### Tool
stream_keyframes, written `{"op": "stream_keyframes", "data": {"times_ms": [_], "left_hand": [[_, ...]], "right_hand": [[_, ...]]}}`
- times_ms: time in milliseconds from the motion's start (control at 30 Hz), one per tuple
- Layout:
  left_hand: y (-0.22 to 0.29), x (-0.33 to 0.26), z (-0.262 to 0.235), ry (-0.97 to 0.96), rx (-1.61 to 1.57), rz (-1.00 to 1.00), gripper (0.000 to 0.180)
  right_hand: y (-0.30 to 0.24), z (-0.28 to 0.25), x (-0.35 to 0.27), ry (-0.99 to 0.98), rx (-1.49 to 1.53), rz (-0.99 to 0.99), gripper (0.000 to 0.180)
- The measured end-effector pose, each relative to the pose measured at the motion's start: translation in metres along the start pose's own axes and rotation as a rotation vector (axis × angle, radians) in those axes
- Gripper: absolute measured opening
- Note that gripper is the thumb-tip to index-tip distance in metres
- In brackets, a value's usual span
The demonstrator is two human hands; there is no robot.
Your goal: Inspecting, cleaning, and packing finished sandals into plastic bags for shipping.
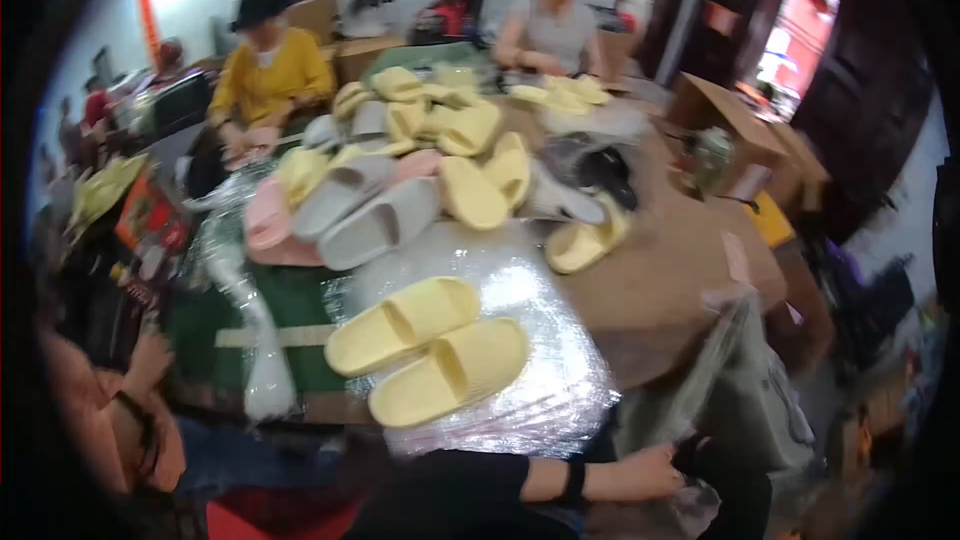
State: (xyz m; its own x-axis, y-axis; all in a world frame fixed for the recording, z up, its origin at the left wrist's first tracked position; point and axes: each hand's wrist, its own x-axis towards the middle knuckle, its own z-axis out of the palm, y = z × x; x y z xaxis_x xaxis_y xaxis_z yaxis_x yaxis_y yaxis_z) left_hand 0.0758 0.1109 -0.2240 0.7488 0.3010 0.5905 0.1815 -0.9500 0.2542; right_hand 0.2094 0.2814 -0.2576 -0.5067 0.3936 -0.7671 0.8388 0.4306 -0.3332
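My left hand (645, 475), with a black band at its wrist, reaches across to the lower right. Its fingers are curled closed on clear plastic film (697, 508), which looks like a bag. Beside it is a dark shape that may be my right sleeve; I cannot make out the right hand's fingers. Just above hangs a large clear plastic bag (745, 365) with something greyish showing through. On a stack of shiny clear plastic bags (560, 380) in front of me, a yellow slipper (405, 325) lies beside a second yellow slipper (450, 372), toes apart from my hands.
Yellow, grey and pink slippers (380, 223) pile up mid-table. Right of them are a yellow slipper (590, 237) and a black item (610, 175). Two co-workers stand across the table; another person's hand (150, 355) is at left. A cardboard box (725, 125) stands far right.
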Motion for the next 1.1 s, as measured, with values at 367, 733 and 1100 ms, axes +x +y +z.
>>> {"op": "stream_keyframes", "data": {"times_ms": [367,733,1100], "left_hand": [[-0.005,-0.022,0.004,-0.330,0.073,-0.067,0.010],[-0.007,-0.047,0.081,0.027,0.112,-0.007,0.011],[-0.012,-0.036,0.080,-0.098,0.151,-0.047,0.036]], "right_hand": [[-0.068,-0.086,-0.148,0.876,0.051,-0.098,0.060],[-0.177,-0.243,0.039,1.644,-0.374,0.244,0.101],[-0.098,-0.275,0.087,1.535,-0.011,0.521,0.024]]}}
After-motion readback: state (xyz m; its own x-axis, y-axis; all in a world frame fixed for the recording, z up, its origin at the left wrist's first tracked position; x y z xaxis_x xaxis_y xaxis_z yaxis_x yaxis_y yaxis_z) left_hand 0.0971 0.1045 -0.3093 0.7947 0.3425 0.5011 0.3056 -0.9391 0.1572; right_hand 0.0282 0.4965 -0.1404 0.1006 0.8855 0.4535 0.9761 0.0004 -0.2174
